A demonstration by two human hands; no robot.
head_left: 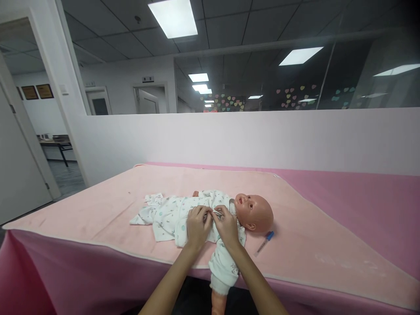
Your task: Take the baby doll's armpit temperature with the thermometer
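Note:
A baby doll (257, 214) lies on its back, head to the right, on a peach-coloured sheet. It wears a white shirt (169, 218) with a small print and matching trousers at the left. My left hand (198, 225) and my right hand (227, 223) meet over its chest, both with fingers pinched at the shirt front. A thin white strip, perhaps a tie, shows at the fingertips; the pinch itself is partly hidden. The doll's near sleeve (224, 267) sticks out toward me, and its arm hangs past the table edge.
Beside the doll's head lies a clear stick-like thing with a blue cap (269, 236). Under the peach sheet (105, 192) a pink cover (370, 205) drapes over the table's front edge. A white half wall (229, 140) with glass above stands behind.

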